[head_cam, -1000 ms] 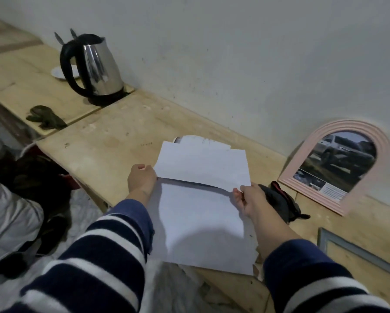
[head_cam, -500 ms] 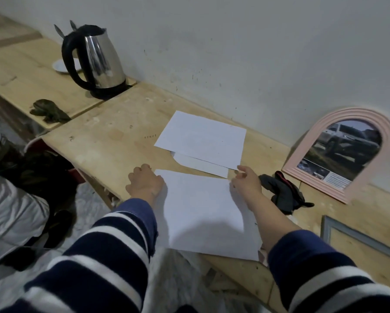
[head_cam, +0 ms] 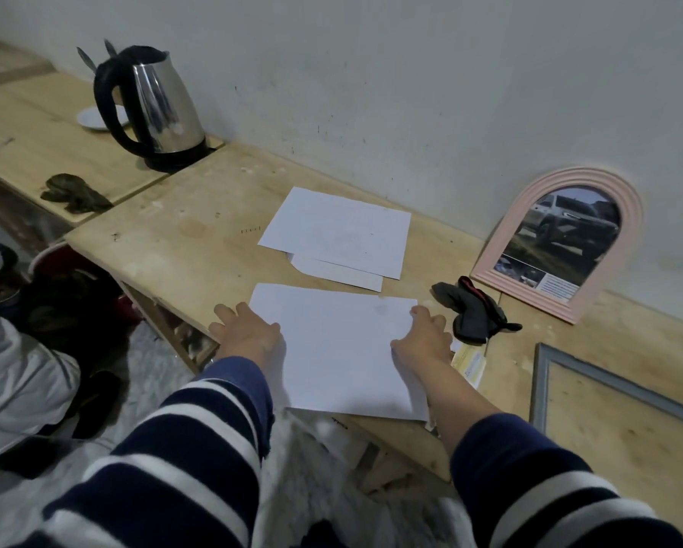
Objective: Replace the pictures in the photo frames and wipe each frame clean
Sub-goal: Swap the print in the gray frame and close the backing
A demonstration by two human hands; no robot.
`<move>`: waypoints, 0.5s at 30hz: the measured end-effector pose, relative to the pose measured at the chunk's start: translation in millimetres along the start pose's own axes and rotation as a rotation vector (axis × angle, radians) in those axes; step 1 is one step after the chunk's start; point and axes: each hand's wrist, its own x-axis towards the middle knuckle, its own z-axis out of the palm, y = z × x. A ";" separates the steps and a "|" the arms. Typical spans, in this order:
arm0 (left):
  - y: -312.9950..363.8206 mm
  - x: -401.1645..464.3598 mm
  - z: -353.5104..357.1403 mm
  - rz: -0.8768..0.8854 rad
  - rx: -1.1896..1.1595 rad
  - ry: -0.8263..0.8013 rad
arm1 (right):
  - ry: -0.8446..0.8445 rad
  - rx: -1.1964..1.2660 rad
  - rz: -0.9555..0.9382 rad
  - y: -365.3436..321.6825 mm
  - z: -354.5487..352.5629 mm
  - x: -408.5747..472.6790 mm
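Both hands are lying on the near white sheet (head_cam: 338, 350) at the centre of the frame, which is resting flat on the wooden table (head_cam: 181, 247) with its lower edge hanging past the table's front. The left hand (head_cam: 249, 335) is pressing on the sheet's left edge with fingers (head_cam: 229, 312) spread and fairly straight; the right hand (head_cam: 425, 336) is sitting on the right edge, fingers loosely extended, and whether they are pinching the paper I cannot tell. Just above, toward the wall, a second white sheet (head_cam: 338, 231) is lying over another sheet with a rounded corner (head_cam: 332, 272) peeking out beneath it. At the right, the pink arched frame (head_cam: 632, 231) is leaning against the wall, showing a picture of a car (head_cam: 569, 227). Between that frame and the right hand, a dark cloth with a red stripe (head_cam: 470, 312) is lying crumpled on the table. A grey rectangular frame (head_cam: 539, 385) is lying flat at the lower right. At the upper left a steel kettle (head_cam: 162, 108) is standing beside a white saucer (head_cam: 90, 118), with a dark green rag (head_cam: 75, 191) nearby.
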 end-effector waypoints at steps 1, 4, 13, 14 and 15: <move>-1.0 -1.6 -0.6 -0.006 -0.053 0.005 | -0.001 0.042 0.011 -0.7 0.7 -0.6; -2.6 1.1 -6.0 -0.052 -0.345 0.032 | -0.008 0.263 0.065 -1.9 -0.4 -0.5; 21.7 -17.7 -26.3 0.249 -0.615 0.148 | -0.045 0.850 0.144 3.7 -38.3 -10.5; 27.8 -20.4 -25.5 0.264 -0.620 0.129 | -0.024 0.862 0.130 10.1 -45.4 -11.9; 34.5 -24.0 -24.0 0.276 -0.627 0.111 | -0.005 0.859 0.122 17.1 -54.1 -14.9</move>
